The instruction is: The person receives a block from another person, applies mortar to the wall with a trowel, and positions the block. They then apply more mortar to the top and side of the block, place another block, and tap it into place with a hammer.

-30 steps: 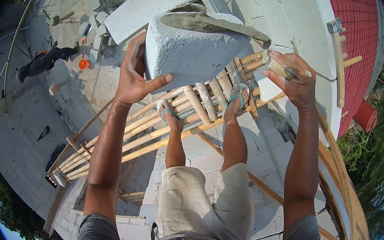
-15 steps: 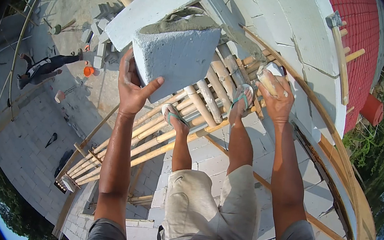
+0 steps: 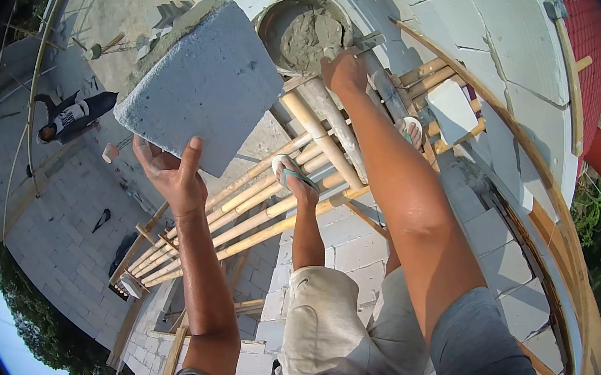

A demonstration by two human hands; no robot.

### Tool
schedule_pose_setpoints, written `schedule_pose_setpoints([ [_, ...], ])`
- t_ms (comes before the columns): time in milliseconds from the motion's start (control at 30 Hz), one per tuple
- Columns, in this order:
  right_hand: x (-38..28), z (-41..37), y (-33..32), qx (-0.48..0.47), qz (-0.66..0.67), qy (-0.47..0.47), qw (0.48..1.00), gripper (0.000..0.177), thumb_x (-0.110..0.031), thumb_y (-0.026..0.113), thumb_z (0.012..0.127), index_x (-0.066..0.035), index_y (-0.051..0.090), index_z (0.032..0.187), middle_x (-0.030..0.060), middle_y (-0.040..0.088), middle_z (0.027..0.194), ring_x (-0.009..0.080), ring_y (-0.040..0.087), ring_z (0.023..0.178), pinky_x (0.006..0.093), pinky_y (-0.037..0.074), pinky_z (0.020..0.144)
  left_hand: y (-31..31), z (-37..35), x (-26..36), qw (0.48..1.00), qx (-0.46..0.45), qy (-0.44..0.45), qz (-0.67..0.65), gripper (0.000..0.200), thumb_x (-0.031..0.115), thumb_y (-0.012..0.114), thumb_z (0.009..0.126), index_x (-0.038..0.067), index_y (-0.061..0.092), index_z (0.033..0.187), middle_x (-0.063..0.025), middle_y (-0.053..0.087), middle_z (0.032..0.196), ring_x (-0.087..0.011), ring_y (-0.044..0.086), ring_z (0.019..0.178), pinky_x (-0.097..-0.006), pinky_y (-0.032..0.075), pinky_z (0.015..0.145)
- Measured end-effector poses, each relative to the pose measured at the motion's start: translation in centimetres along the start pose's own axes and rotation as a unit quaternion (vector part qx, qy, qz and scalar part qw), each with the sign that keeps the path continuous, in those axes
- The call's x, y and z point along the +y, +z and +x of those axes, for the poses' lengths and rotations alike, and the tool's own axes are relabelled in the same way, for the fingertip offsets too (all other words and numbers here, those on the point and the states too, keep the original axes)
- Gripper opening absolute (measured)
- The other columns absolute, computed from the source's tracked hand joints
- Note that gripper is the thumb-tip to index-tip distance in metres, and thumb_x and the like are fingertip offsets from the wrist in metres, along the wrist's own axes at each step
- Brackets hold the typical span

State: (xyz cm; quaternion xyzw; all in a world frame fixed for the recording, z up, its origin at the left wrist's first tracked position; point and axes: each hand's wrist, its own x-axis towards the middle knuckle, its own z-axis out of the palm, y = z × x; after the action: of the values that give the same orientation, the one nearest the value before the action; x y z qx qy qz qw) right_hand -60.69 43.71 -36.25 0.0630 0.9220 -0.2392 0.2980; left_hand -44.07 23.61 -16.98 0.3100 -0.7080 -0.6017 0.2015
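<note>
A light grey block (image 3: 205,84) with wet mortar along its upper left edge rests on my left hand (image 3: 172,176), which grips its lower edge, thumb on the near face. A round bucket (image 3: 264,35) of grey mortar (image 3: 310,39) stands just right of the block. At the bucket's right rim is my right hand (image 3: 343,72), its fingers closed round something mostly hidden that looks like a trowel handle. The tool's blade cannot be made out.
My sandalled feet stand on bamboo poles (image 3: 260,216) high above the floor. A white block (image 3: 451,112) lies at the right, near a block wall (image 3: 480,38) and a long wooden strip (image 3: 515,127). Far below at the left is another person (image 3: 71,117).
My left hand has moved the block left and tilted it. My right hand has reached up and left across to the mortar bucket, now more visible. The person below has shifted in view.
</note>
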Motion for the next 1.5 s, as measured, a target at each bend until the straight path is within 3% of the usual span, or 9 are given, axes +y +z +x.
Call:
schedule_pose_setpoints([
  [233,1.5,5.4,5.9,-0.245,0.337,0.163,0.894,0.050,-0.043,0.070,0.089,-0.002,0.069,0.118,0.0111,0.070,0.105,0.0211,0.065,0.083,0.0366,0.052,0.073,1.2,1.3,0.1,0.996,0.041,-0.063,0.052,0.078,0.007,0.080,0.078,-0.005,0.036,0.141,-0.0165,0.057,0.126,-0.0230,0.057,0.116,-0.0362,0.044,0.101],
  [367,7.2,2.6,4.9,-0.215,0.460,0.044,0.860,0.047,-0.034,0.072,0.092,-0.005,0.064,0.128,0.0054,0.065,0.103,0.0119,0.055,0.067,0.0266,0.045,0.058,2.7,1.3,-1.6,0.991,0.014,-0.040,0.125,0.081,0.013,0.086,0.073,-0.007,0.039,0.137,-0.0210,0.057,0.123,-0.0264,0.058,0.114,-0.0387,0.047,0.100],
  [467,10.3,0.4,2.3,-0.210,0.375,0.076,0.900,0.052,-0.038,0.071,0.091,-0.003,0.063,0.129,0.0079,0.070,0.110,0.0156,0.062,0.100,0.0304,0.048,0.089,3.7,1.4,-2.4,0.987,-0.017,-0.039,0.154,0.082,0.016,0.087,0.071,-0.006,0.041,0.135,-0.0205,0.057,0.120,-0.0261,0.060,0.110,-0.0373,0.048,0.097],
  [700,9.6,-3.4,-6.5,-0.169,0.405,-0.013,0.899,0.056,-0.035,0.068,0.094,-0.009,0.055,0.142,0.0066,0.062,0.123,0.0140,0.057,0.108,0.0303,0.045,0.095,6.5,2.3,-5.3,0.977,-0.036,0.026,0.207,0.084,0.026,0.089,0.064,-0.002,0.047,0.131,-0.0199,0.062,0.116,-0.0260,0.063,0.106,-0.0372,0.049,0.095],
  [733,9.4,-4.0,-7.2,-0.159,0.445,-0.030,0.881,0.060,-0.033,0.070,0.095,-0.008,0.049,0.144,0.0037,0.063,0.089,0.0073,0.053,0.063,0.0219,0.042,0.052,6.9,2.2,-5.1,0.962,-0.018,0.040,0.269,0.084,0.028,0.089,0.063,-0.002,0.049,0.130,-0.0204,0.064,0.112,-0.0266,0.065,0.103,-0.0365,0.049,0.094],
  [833,9.2,-5.6,-9.5,-0.160,0.471,-0.019,0.867,0.060,-0.029,0.069,0.095,-0.007,0.047,0.146,0.0043,0.064,0.091,0.0070,0.053,0.063,0.0217,0.042,0.052,8.1,2.4,-4.9,0.961,-0.025,-0.075,0.266,0.084,0.030,0.090,0.061,-0.002,0.050,0.129,-0.0209,0.065,0.109,-0.0275,0.065,0.101,-0.0366,0.050,0.093],
  [1100,8.6,-9.0,-10.4,-0.135,0.487,-0.057,0.861,0.055,-0.024,0.066,0.098,-0.003,0.046,0.144,0.0059,0.064,0.091,0.0085,0.053,0.064,0.0238,0.042,0.055,4.9,1.4,-10.3,0.954,-0.023,-0.221,-0.199,0.065,0.015,0.075,0.082,-0.004,0.044,0.136,-0.0165,0.060,0.120,-0.0243,0.061,0.107,-0.0372,0.050,0.094],
  [1433,4.8,-12.4,-10.0,0.078,0.358,-0.301,0.880,0.049,-0.019,0.077,0.089,-0.001,0.060,0.131,0.0074,0.069,0.100,0.0150,0.064,0.085,0.0299,0.052,0.077,-1.2,1.8,-10.2,0.931,-0.060,-0.240,-0.267,0.078,0.027,0.073,0.078,0.002,0.037,0.143,-0.0180,0.058,0.127,-0.0335,0.061,0.115,-0.0475,0.053,0.098],
  [1500,3.4,-13.6,-10.1,0.118,0.299,-0.329,0.888,0.051,-0.017,0.080,0.086,-0.002,0.062,0.131,0.0105,0.070,0.105,0.0195,0.065,0.095,0.0328,0.051,0.085,-0.5,2.2,-8.7,0.940,-0.046,-0.197,-0.274,0.039,0.038,0.067,0.084,0.005,0.067,0.105,-0.0124,0.069,0.105,-0.0310,0.068,0.097,-0.0459,0.055,0.088],
])
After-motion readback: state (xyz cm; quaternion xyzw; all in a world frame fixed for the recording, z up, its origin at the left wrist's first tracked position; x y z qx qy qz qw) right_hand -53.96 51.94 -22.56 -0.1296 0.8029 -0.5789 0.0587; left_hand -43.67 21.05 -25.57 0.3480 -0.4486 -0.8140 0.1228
